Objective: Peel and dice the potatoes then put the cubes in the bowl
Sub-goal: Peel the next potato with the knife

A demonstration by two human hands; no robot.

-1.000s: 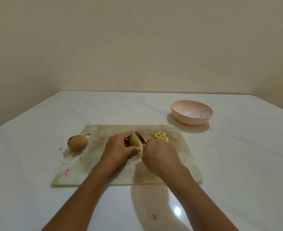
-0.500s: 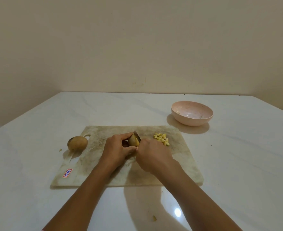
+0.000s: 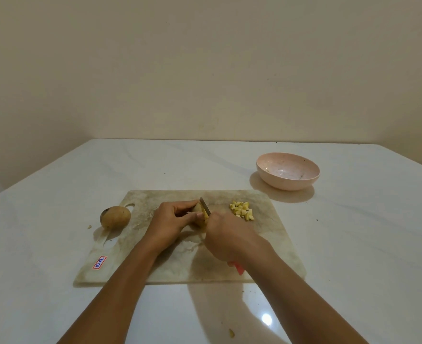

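One table (image 3: 353, 244): white and shiny, and everything sits on it.
One cutting board (image 3: 155, 264): flat on the table, worn and stained, with a sticker (image 3: 99, 262) near its front left corner.
One bowl (image 3: 286, 183): pink, past the board's far right corner and well apart from the hands. I see no cubes in it.
Left hand (image 3: 170, 219): fingers curled over the cut potato, holding it down on the board.
Right hand (image 3: 227, 234): wrapped tight round the knife handle (image 3: 237, 266), whose red end pokes out by the wrist.
Whole potato (image 3: 115, 216): brown skin on, at the board's left edge by the handle hole.
Cut potato (image 3: 201, 216): in the middle of the board, between both hands. It is probably hard and wet, so it may slip. Hold it from above, with fingertips tucked back from the blade.
Knife (image 3: 205, 206): blade on the cut potato, just beside the left fingers.
Cubes (image 3: 242, 211): a small yellow pile on the board, right of the knife. They look light and likely damp, so scoop them together.
Scraps (image 3: 231, 333): tiny bits on the table.
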